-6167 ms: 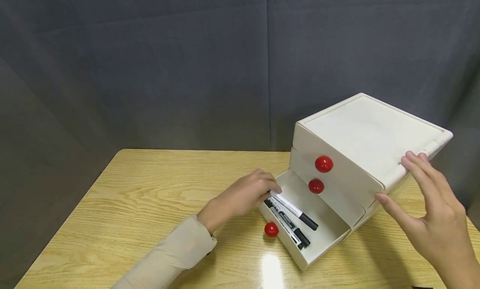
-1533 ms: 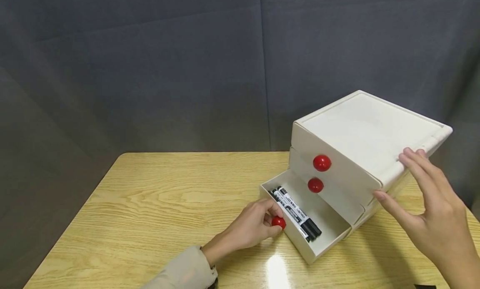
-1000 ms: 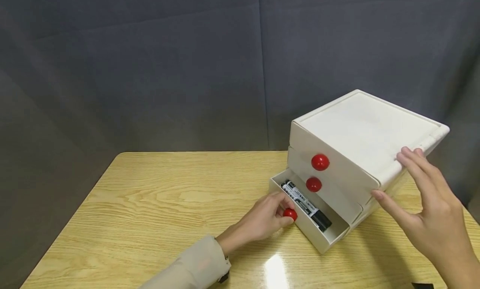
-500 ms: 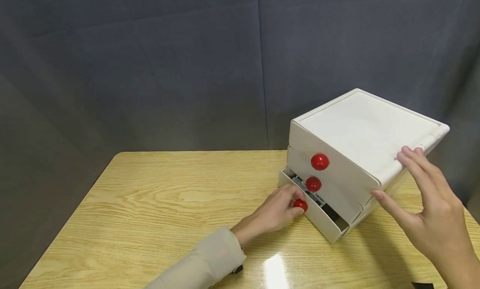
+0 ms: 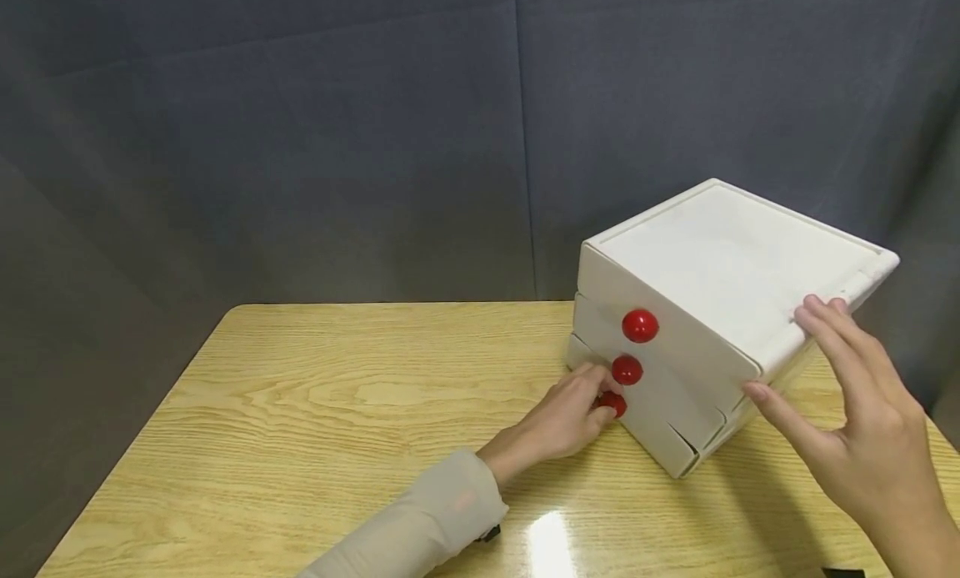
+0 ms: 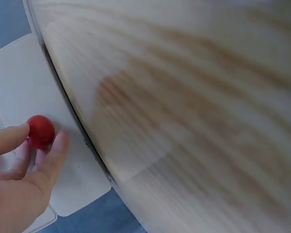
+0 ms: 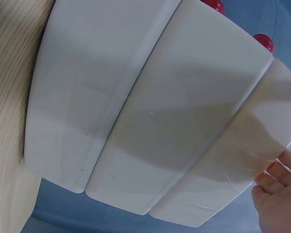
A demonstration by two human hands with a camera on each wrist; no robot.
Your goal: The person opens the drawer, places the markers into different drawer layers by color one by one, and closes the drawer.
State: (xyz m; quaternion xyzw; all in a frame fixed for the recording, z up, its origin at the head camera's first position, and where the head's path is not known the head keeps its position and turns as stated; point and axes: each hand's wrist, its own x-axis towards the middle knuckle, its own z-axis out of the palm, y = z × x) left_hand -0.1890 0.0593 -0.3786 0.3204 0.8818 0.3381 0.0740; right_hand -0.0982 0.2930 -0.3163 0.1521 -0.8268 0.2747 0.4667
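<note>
A white three-drawer desktop cabinet (image 5: 735, 269) stands on the table at the right. My left hand (image 5: 562, 415) pinches the round red knob (image 5: 615, 405) of the bottom drawer (image 5: 660, 438). This drawer is almost fully in, with a thin dark gap at its front's right end; the markers inside are hidden. In the left wrist view, thumb and fingers surround the knob (image 6: 41, 131). My right hand (image 5: 873, 419) touches the cabinet's near top edge, fingers extended and thumb apart, lower down by the front corner. The right wrist view has these fingertips (image 7: 281, 165) along the edge.
Two more red knobs, the top one (image 5: 640, 325) and the middle one (image 5: 627, 369), sit on the upper drawers, both pushed in. The wooden table (image 5: 315, 411) extends left of the cabinet. A dark grey curtain (image 5: 337, 144) hangs behind it.
Earlier my left hand was at a marker in the pulled-out bottom drawer. It then took the red knob and moved the drawer in, hiding the markers. My right hand stayed on the cabinet.
</note>
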